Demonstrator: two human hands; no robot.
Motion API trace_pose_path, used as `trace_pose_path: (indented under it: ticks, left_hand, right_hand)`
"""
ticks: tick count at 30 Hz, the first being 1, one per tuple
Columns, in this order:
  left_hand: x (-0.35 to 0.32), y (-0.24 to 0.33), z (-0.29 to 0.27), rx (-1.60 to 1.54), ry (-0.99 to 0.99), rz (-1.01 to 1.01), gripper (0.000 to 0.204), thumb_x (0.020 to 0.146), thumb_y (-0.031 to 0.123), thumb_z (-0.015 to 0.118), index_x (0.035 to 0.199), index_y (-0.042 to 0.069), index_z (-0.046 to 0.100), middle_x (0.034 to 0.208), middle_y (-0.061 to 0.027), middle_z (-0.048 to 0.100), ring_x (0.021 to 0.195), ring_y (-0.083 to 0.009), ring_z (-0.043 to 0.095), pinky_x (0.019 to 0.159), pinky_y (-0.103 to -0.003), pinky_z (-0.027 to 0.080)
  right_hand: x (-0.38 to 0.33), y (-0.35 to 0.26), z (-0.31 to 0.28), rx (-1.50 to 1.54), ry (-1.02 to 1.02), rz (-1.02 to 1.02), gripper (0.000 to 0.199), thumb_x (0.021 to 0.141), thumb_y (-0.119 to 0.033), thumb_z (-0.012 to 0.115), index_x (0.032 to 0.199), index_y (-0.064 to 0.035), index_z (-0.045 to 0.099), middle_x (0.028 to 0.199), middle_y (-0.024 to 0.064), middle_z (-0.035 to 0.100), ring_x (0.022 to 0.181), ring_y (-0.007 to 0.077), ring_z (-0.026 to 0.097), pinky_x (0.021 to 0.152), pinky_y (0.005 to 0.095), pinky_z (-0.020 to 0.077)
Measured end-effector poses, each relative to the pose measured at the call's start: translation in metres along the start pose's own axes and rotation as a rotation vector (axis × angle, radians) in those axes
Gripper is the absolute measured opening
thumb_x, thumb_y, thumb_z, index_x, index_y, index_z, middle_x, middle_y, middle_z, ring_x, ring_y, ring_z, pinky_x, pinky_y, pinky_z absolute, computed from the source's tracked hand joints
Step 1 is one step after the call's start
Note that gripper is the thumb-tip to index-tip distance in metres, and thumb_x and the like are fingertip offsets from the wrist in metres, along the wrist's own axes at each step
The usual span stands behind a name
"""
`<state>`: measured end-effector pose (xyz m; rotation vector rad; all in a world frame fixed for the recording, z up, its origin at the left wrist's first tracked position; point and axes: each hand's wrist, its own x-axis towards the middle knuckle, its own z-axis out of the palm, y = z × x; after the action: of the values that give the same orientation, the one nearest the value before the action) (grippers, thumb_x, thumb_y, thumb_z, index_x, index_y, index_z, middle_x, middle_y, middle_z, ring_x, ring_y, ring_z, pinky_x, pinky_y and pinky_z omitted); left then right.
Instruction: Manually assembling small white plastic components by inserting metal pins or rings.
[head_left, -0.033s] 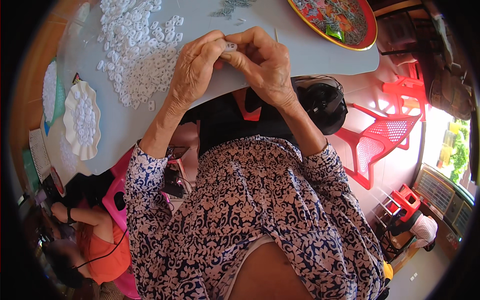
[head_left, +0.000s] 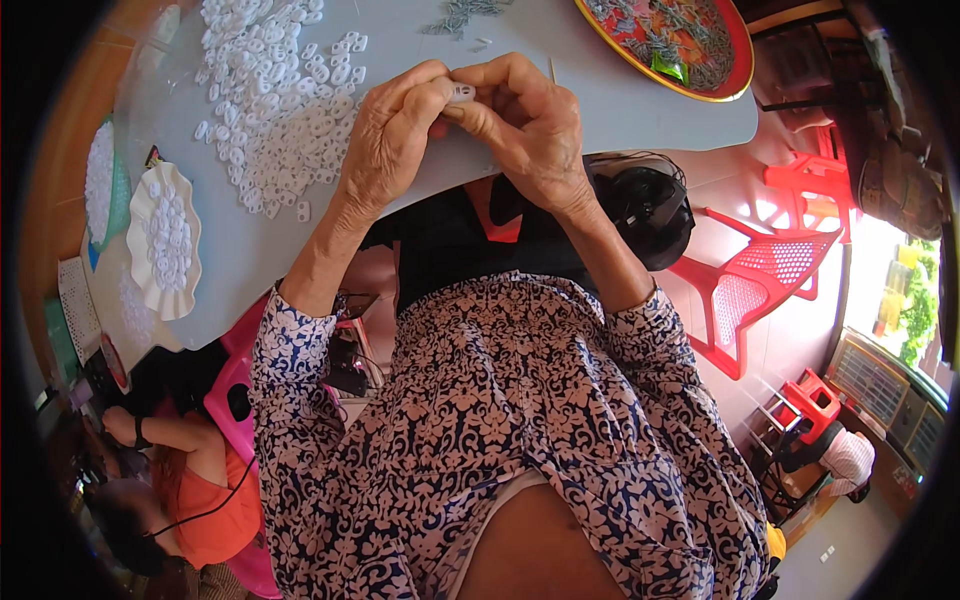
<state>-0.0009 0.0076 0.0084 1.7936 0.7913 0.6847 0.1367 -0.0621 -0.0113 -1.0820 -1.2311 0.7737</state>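
Observation:
Over the table's near edge, my hands meet fingertip to fingertip. A small white oval plastic piece with dark slots (head_left: pixel 462 92) is pinched between them. My left hand (head_left: pixel 395 130) is closed at the piece's left end, its thumb and forefinger pressed together. Closed too, my right hand (head_left: pixel 535 130) grips the right side with thumb and fingertips. The fingers cover much of the piece. Left of my left hand spreads a large heap of similar loose white plastic pieces (head_left: pixel 265 110).
A wavy-edged white dish (head_left: pixel 140 235) holds more white pieces. Small grey parts (head_left: pixel 465 14) lie at the far side, near a red gold-rimmed tray (head_left: pixel 742 60). Red plastic chairs (head_left: pixel 745 290) stand right; a person in orange (head_left: pixel 215 510) sits lower left.

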Motion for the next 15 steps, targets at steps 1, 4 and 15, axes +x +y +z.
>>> trace_pose_path:
  ticks: [1,4,15]
  left_hand:
    - [0.0,0.0004,0.0014,0.001,0.005,0.001,0.023,0.091,0.021,0.046,0.084,-0.001,0.049,0.067,-0.0085,0.047,0.059,-0.0149,0.048,0.057,-0.029,0.042]
    - [-0.0004,-0.0002,0.0032,-0.054,0.08,0.031,0.028,0.092,0.026,0.047,0.083,-0.001,0.05,0.062,-0.0044,0.044,0.059,-0.011,0.044,0.056,-0.027,0.039]
    - [-0.0046,-0.0016,0.0024,-0.066,0.072,0.08,0.028,0.095,0.027,0.046,0.084,0.002,0.054,0.064,0.0005,0.045,0.061,-0.0078,0.039,0.056,-0.024,0.035]
  right_hand:
    - [0.0009,-0.0024,-0.0014,0.035,-0.019,0.049,0.019,0.085,-0.004,0.064,0.099,0.0039,0.056,0.079,0.009,0.066,0.075,0.0129,0.066,0.065,0.0236,0.0516]
    - [0.0009,-0.0032,-0.0036,0.116,-0.04,0.1,0.021,0.087,-0.005,0.061,0.105,0.004,0.056,0.082,0.0071,0.065,0.077,0.0113,0.064,0.068,0.0226,0.0502]
    - [0.0005,-0.0056,-0.0072,0.143,-0.052,0.126,0.024,0.095,-0.012,0.047,0.111,0.0023,0.058,0.081,0.0036,0.063,0.072,0.0073,0.055,0.069,0.0215,0.0473]
